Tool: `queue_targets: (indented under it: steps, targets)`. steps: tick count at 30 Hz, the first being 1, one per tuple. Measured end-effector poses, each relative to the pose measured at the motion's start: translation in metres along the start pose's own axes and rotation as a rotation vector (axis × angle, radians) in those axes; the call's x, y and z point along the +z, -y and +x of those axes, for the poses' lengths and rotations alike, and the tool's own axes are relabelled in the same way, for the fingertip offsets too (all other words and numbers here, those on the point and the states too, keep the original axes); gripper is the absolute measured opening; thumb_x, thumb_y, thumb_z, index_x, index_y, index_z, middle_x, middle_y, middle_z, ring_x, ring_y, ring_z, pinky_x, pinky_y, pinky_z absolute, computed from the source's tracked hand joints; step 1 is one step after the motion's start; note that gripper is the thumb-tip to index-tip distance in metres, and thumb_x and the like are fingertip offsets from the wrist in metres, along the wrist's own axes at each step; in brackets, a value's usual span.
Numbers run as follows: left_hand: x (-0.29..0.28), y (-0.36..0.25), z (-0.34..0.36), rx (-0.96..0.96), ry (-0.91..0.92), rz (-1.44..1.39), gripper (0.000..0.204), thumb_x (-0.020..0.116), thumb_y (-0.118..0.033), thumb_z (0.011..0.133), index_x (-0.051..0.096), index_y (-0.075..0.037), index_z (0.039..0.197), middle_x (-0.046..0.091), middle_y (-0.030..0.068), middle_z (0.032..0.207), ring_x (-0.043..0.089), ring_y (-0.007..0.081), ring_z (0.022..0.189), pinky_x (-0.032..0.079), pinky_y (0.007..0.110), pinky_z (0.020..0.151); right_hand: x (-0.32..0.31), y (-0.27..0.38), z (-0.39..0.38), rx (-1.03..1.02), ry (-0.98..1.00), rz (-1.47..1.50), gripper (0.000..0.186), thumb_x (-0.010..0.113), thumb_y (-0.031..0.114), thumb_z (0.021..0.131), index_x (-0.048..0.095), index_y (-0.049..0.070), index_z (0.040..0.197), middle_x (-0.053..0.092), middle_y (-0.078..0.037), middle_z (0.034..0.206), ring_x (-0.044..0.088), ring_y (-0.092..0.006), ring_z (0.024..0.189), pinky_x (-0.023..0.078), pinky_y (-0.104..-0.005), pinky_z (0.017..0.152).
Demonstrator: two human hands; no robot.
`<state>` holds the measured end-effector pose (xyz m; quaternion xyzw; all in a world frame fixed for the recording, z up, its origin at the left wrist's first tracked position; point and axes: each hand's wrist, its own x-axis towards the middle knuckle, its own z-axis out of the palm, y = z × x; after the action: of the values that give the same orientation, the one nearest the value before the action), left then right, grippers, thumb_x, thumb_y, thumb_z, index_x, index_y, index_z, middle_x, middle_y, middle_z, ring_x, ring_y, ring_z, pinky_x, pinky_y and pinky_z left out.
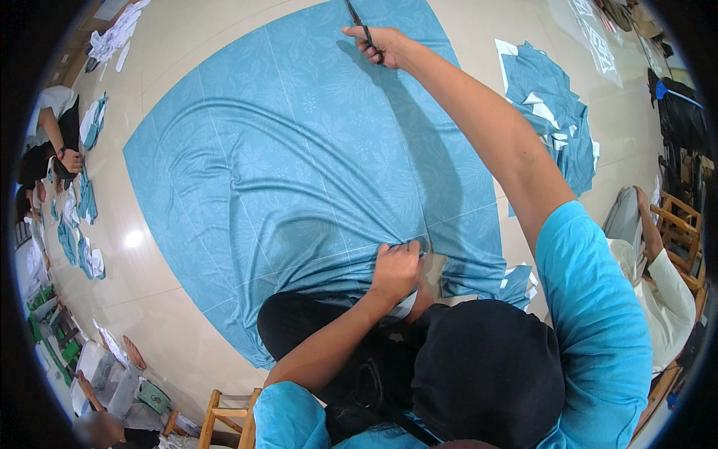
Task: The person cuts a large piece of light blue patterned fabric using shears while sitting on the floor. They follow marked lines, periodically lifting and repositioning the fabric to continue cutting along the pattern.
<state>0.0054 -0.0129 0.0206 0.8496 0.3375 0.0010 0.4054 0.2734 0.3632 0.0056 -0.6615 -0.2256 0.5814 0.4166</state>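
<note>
A wide teal-blue fabric sheet with a faint leaf pattern and thin white lines (pixel 292 142) lies spread over a glossy cream tiled floor (pixel 157 299). Its upper part is fairly flat, while long folds gather toward the person's left hand (pixel 398 269), which is clamped in a fist on the cloth near a black trouser leg (pixel 288 322).

The right hand (pixel 380 47), at the end of an outstretched arm, is closed around the handles of dark metal scissors (pixel 359 21) above the sheet's far part; the blades run toward the upper border of the view, so whether they are parted is hard to tell.

Right of the sheet lies a loose heap of teal and white fabric pieces (pixel 550 112), and smaller teal and white scraps (pixel 516 288) rest near the knees. At the left, a co-worker's hand (pixel 71 160) reaches down near more cut pieces (pixel 87 196). A light wooden stool (pixel 228 415) stands at the lower edge.
</note>
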Motion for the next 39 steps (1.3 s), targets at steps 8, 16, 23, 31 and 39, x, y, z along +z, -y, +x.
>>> queue_targets:
  steps: [8, 16, 23, 31, 39]
  targets:
    - [0.000, -0.001, 0.000, -0.019, 0.024, -0.005, 0.023, 0.068, -0.028, 0.105, 0.063, -0.006, 0.109, 0.077, 0.0149, 0.094, 0.075, 0.0337, 0.091, 0.045, 0.048, 0.087, -0.001, 0.001, 0.006, 0.006, 0.017, 0.001, 0.043, 0.096, 0.041, 0.091, 0.065, 0.012, 0.085, 0.058, 0.001, 0.074, 0.045, -0.0050, 0.060, 0.033, -0.0219, 0.047]
    - [-0.001, 0.000, 0.000, -0.019, 0.035, -0.009, 0.023, 0.067, -0.027, 0.106, 0.064, -0.005, 0.110, 0.078, 0.0154, 0.096, 0.076, 0.0343, 0.093, 0.046, 0.048, 0.088, -0.005, 0.003, 0.005, -0.009, 0.016, -0.023, 0.041, 0.096, 0.035, 0.090, 0.068, 0.005, 0.087, 0.061, -0.003, 0.077, 0.048, -0.0084, 0.062, 0.037, -0.0256, 0.049]
    - [-0.002, -0.001, 0.000, -0.024, 0.046, 0.000, 0.022, 0.066, -0.027, 0.107, 0.064, -0.005, 0.109, 0.077, 0.0152, 0.094, 0.076, 0.0341, 0.091, 0.046, 0.048, 0.087, -0.006, 0.002, 0.006, -0.032, -0.014, -0.082, 0.042, 0.097, 0.037, 0.090, 0.066, 0.010, 0.084, 0.060, 0.000, 0.075, 0.048, -0.0053, 0.059, 0.035, -0.0215, 0.046]
    - [0.000, 0.000, 0.000, -0.005, 0.018, 0.001, 0.022, 0.067, -0.027, 0.106, 0.063, -0.006, 0.107, 0.077, 0.0154, 0.092, 0.075, 0.0346, 0.090, 0.046, 0.048, 0.087, -0.012, 0.002, 0.007, -0.034, 0.001, -0.091, 0.040, 0.097, 0.034, 0.090, 0.068, 0.007, 0.084, 0.062, -0.003, 0.079, 0.049, -0.0079, 0.063, 0.039, -0.0243, 0.049]
    - [0.000, 0.000, 0.000, -0.009, 0.028, -0.005, 0.021, 0.067, -0.027, 0.106, 0.063, -0.006, 0.108, 0.076, 0.0148, 0.091, 0.075, 0.0350, 0.089, 0.045, 0.049, 0.087, -0.014, 0.007, 0.007, -0.001, 0.007, -0.098, 0.041, 0.097, 0.036, 0.090, 0.068, 0.008, 0.084, 0.061, -0.001, 0.078, 0.047, -0.0058, 0.062, 0.037, -0.0225, 0.049]
